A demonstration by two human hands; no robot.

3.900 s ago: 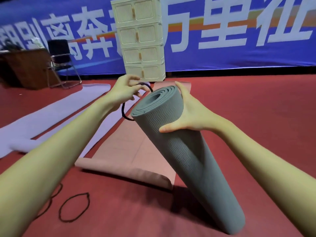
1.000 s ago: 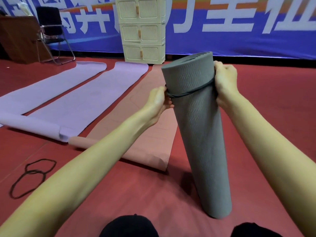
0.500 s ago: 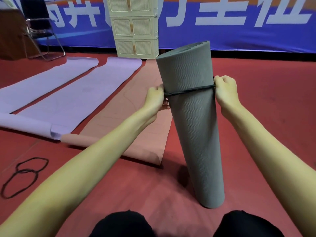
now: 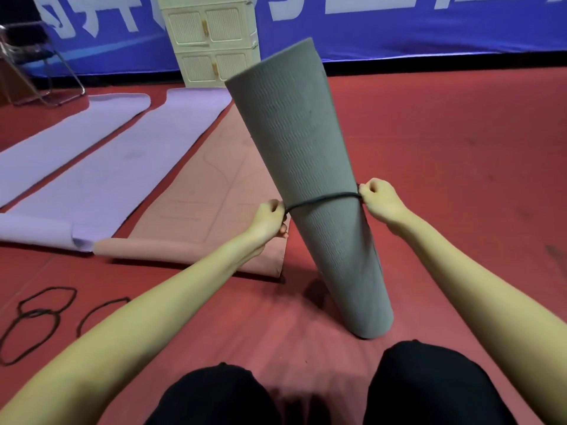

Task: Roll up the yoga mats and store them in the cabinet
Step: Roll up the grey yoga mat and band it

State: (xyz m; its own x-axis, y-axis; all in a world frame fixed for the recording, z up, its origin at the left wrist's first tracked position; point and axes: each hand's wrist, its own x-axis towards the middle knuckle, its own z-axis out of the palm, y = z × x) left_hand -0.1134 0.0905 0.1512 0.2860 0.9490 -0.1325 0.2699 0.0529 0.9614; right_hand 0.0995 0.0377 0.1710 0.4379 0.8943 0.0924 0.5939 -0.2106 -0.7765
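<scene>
The rolled grey mat (image 4: pixel 310 185) stands on end at frame centre, long axis tilted toward upper left, with left hand (image 4: pixel 270 219) and right hand (image 4: pixel 380 199) pinching the black band (image 4: pixel 322 200) at mid-height on opposite sides.

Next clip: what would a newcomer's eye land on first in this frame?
The rolled grey yoga mat standing tilted on the red floor at centre, with a black elastic band around its middle. The left hand and right hand each grip that band at the mat's sides. To the left lie a pink mat and two purple mats, unrolled, with the cream cabinet behind.
</scene>
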